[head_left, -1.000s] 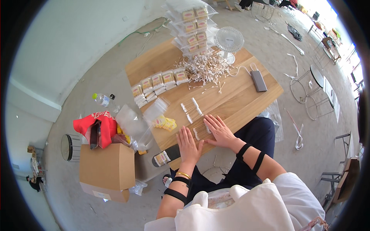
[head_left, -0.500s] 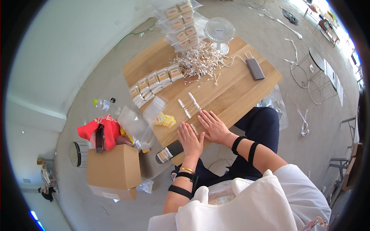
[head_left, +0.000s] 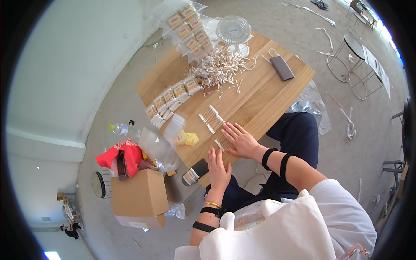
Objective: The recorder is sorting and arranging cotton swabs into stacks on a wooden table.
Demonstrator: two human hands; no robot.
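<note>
Two rows of cotton swabs (head_left: 211, 119) lie on the worktop (head_left: 260, 97). Right hand (head_left: 240, 141): flat, fingers extended, partly covering the nearer row; no grip visible. Left hand (head_left: 219, 171): open, empty, fingertips just beside that row; contact unclear. Loose swab pile (head_left: 216, 67) beyond.

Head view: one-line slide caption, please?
Right hand at the nearer row of cotton swabs, left hand beside it, at a wooden table bearing a loose swab heap.
</note>
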